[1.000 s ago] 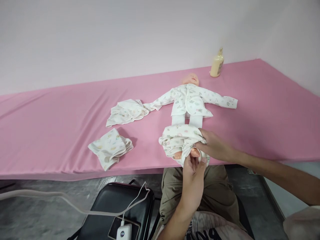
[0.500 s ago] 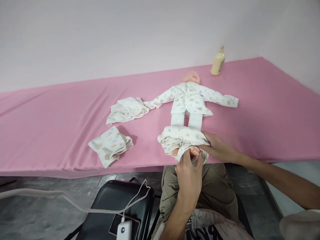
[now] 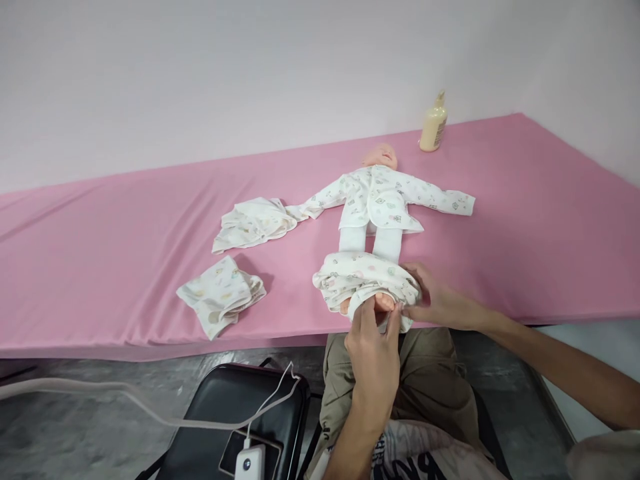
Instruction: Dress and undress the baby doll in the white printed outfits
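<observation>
A baby doll (image 3: 380, 200) lies on its back on the pink mattress (image 3: 125, 233), head away from me, in a printed white top. Bunched printed trousers (image 3: 357, 280) sit around its lower legs, and its bare feet (image 3: 383, 301) poke out near the mattress's front edge. My left hand (image 3: 373, 353) reaches up from below and pinches the trouser hem at the feet. My right hand (image 3: 435, 297) comes in from the right and grips the trouser cloth beside the doll's foot.
A folded printed cloth (image 3: 223, 293) and another crumpled garment (image 3: 255, 223) lie left of the doll. A cream pump bottle (image 3: 433, 125) stands at the back by the wall. Below the mattress edge is a black chair (image 3: 235, 420) with a phone, a white charger and a cable.
My left hand has moved up to the trouser hem at the doll's feet. My right hand has slid slightly right along the cloth, and the trousers have bunched a little higher on the legs.
</observation>
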Available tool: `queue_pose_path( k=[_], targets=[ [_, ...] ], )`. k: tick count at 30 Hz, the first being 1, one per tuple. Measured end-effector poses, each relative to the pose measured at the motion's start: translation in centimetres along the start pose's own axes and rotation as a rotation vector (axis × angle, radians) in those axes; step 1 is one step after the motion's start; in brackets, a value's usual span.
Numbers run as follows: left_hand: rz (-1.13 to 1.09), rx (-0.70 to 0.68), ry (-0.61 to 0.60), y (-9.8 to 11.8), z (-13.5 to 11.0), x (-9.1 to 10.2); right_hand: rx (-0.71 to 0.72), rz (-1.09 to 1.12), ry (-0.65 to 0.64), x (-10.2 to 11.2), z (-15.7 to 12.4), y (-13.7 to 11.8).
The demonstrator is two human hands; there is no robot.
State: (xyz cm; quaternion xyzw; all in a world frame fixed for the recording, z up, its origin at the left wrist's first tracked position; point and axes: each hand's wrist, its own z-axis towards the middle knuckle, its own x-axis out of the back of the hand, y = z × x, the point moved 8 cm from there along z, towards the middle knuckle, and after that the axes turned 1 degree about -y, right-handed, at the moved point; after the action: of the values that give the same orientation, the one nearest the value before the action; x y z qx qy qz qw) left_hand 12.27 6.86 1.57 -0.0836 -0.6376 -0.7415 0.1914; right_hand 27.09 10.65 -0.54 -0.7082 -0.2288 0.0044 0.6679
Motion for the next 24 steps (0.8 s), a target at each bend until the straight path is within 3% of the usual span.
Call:
queue_pose_path(
  k=[4,8,18,20,24],
  targets=[
    [0.015,-0.021,0.024,0.2,-0.1,0.0,0.022,0.066,0.104,-0.8,-0.6,-0.1],
    [0.066,-0.114,0.026,1.1,-0.3,0.0,0.020,-0.108,0.243,-0.5,-0.2,0.3],
    [-0.058,-0.119,0.166,-0.2,-0.2,0.9,0.112,-0.544,0.259,4.7,3.5,-1.0],
    [-0.051,-0.109,0.164,-0.5,-0.4,0.7,0.066,-0.547,0.220,5.4,4.0,-0.8],
    [-0.046,-0.104,0.074,-0.7,-0.9,0.9,0.001,-0.198,-0.080,4.9,3.8,-0.4]
  ],
)
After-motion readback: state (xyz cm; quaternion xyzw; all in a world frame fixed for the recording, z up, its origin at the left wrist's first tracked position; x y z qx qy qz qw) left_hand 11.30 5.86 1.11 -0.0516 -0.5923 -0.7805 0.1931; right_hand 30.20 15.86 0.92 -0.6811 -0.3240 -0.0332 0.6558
